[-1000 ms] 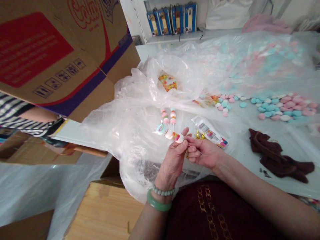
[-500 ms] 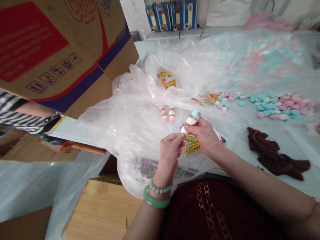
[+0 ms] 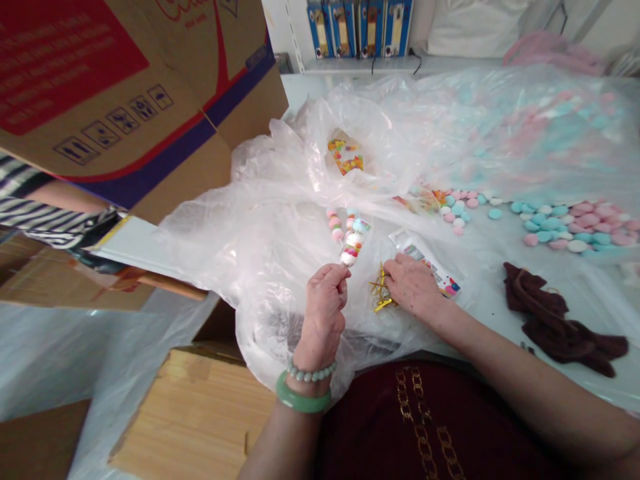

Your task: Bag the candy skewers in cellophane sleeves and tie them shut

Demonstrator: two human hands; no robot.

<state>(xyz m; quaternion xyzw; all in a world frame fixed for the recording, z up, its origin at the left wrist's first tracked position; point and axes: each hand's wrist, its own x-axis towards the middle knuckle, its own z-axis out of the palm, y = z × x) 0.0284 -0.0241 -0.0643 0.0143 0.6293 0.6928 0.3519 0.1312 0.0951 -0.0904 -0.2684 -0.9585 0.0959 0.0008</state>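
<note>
My left hand [image 3: 327, 297] is closed in a pinch round the lower end of a candy skewer [image 3: 353, 245], which seems wrapped in clear plastic. The skewer stands tilted up, with blue, white and coloured sweets along it. Behind it lies another candy skewer [image 3: 335, 225] in pink, white and green, partly overlapped by the held one. My right hand [image 3: 413, 283] reaches down to a small pile of gold twist ties [image 3: 383, 297], its fingertips drawn together on them. Beside that hand rests a flat printed packet [image 3: 420, 253], partly hidden under the fingers.
Clear plastic sheeting [image 3: 280, 247] covers much of the table. Loose pastel sweets [image 3: 565, 223] lie at right, near a brown cloth [image 3: 555, 313]. A big cardboard box [image 3: 185, 133] stands at left, with another person's striped sleeve [image 3: 45, 207] below it. Orange sweets [image 3: 345, 157] lie behind.
My right hand has let go of the candy skewer and moved down to the gold twist ties. My left hand now holds the skewer alone, further left. The view has shifted slightly.
</note>
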